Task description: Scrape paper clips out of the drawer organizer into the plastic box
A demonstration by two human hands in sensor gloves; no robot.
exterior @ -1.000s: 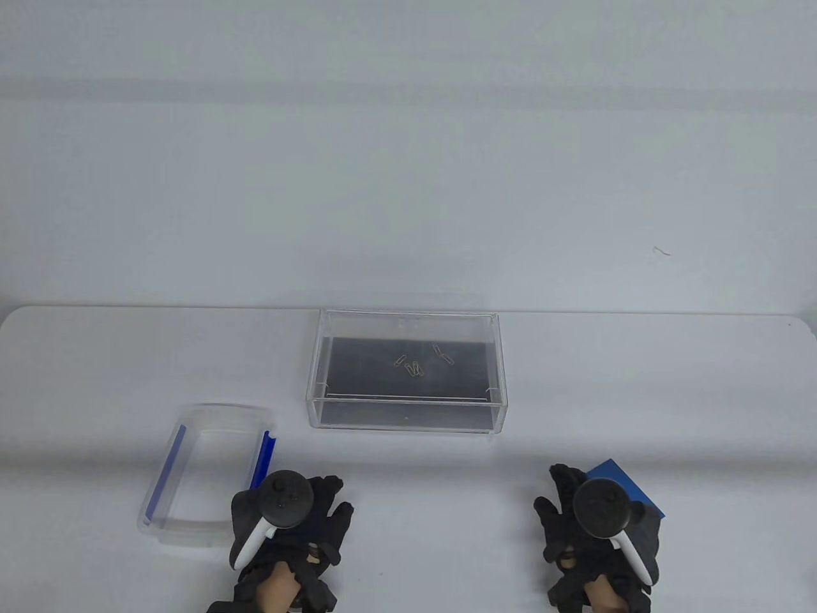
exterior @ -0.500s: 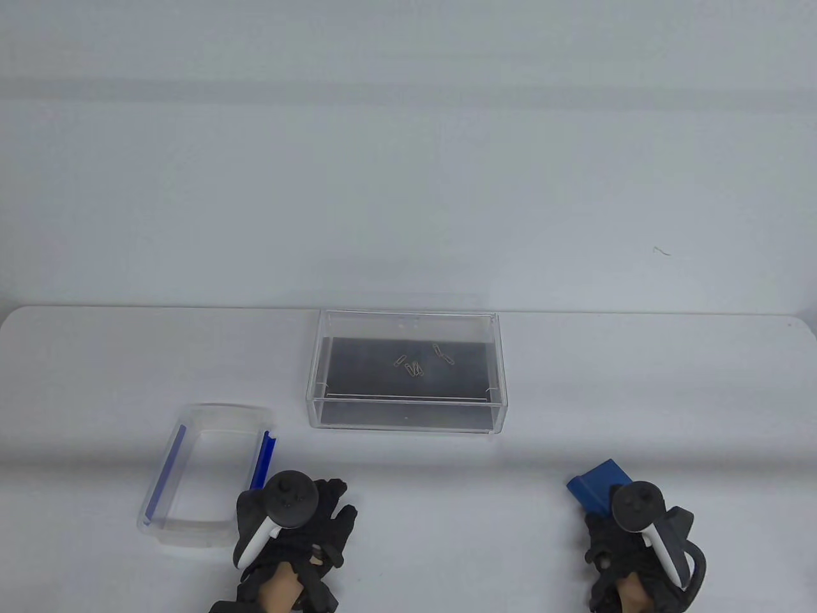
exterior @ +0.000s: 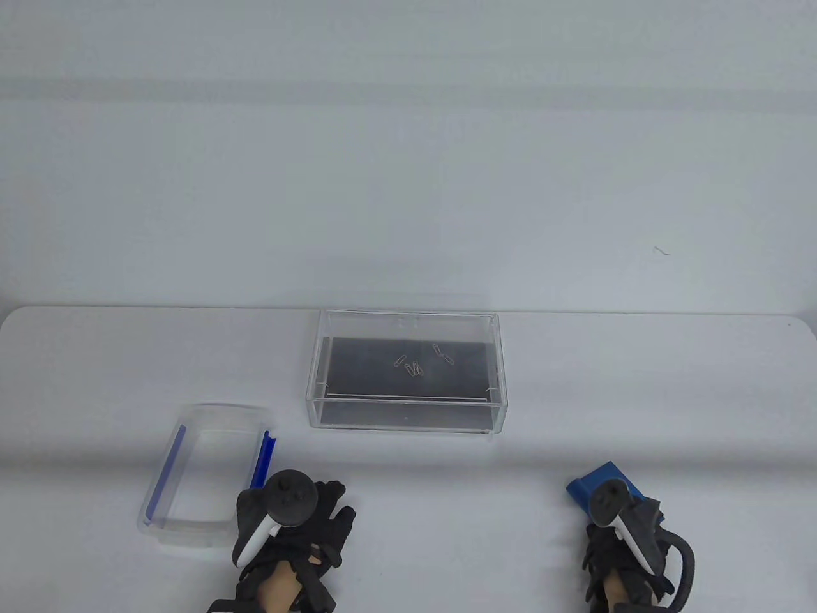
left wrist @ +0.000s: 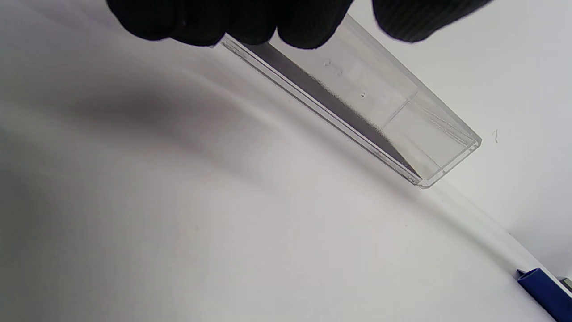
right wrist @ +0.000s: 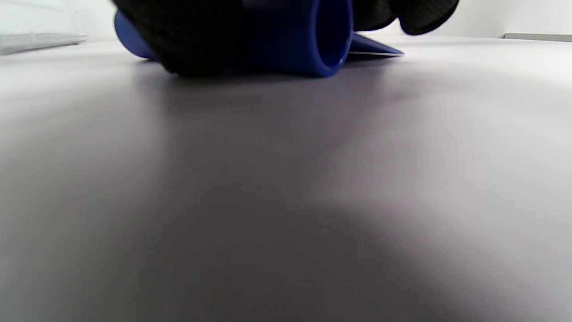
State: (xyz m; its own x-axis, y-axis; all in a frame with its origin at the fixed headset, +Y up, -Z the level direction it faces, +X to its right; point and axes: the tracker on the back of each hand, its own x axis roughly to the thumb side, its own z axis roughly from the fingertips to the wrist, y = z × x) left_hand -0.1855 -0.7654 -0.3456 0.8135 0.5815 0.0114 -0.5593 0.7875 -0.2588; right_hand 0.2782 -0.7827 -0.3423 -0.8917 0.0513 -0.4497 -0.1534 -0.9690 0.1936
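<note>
A white tabletop (exterior: 574,396) carried everything. At its middle, toward the far edge, stood the clear drawer organizer (exterior: 406,370) with a dark floor, and a few paper clips (exterior: 415,364) lay loose near the centre of that floor, well apart from its walls. Nearer and to the left sat the plastic box (exterior: 204,476), clear with blue strips along its two long sides, open at the top. Nothing lay between the organizer and the box.

The left hand (exterior: 293,517) rested on the tabletop just beside the box's right near corner, its fingers spread and holding nothing; in the left wrist view its gloved fingertips (left wrist: 232,22) hung above the organizer's near wall (left wrist: 357,116), not touching it.

The right hand (exterior: 622,530) lay at the near right of the tabletop, well apart from the organizer and clips. It gripped a blue scraper (exterior: 597,485), whose flat end stuck out beyond the fingers toward the organizer. In the right wrist view the fingers (right wrist: 201,36) curled around the scraper's rolled handle (right wrist: 321,36), with its thin blade (right wrist: 375,49) touching the tabletop.
</note>
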